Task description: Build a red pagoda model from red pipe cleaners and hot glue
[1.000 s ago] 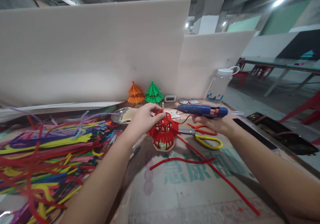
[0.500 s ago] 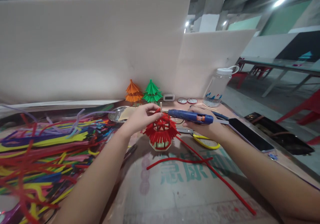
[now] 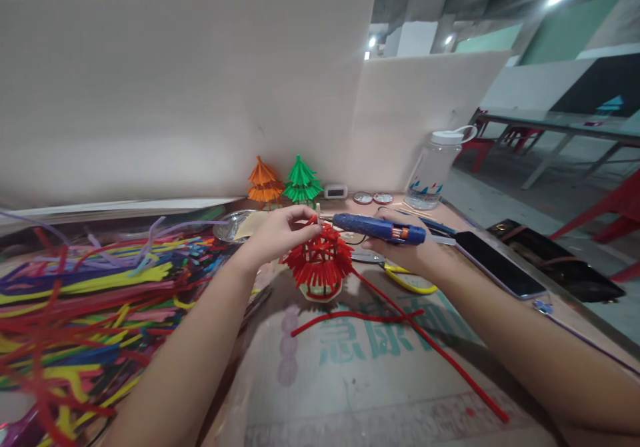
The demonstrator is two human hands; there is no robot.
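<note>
A red pavilion model (image 3: 320,267), its two-tiered roof made of short pipe cleaner pieces, stands upright on a pale base with a thin wooden stick rising from its top. My left hand (image 3: 287,234) is at the roof's upper left, thumb and fingers pinched on a short red pipe cleaner piece (image 3: 313,220) beside the stick. My right hand (image 3: 403,250) is wrapped round a blue glue gun (image 3: 377,228), which points left with its nozzle close to the stick. Long red pipe cleaners (image 3: 450,360) lie crossed in front of the model.
Orange (image 3: 265,182) and green (image 3: 302,180) pavilion models stand behind. Yellow-handled scissors (image 3: 407,280), a phone (image 3: 500,266) and a water bottle (image 3: 427,170) are to the right. Many coloured pipe cleaners (image 3: 90,314) cover the left side. A foil dish (image 3: 227,227) sits behind my left hand.
The whole view has shifted slightly. Both hands keep almost the same places, with the glue gun's nozzle still by the stick at the model's top.
</note>
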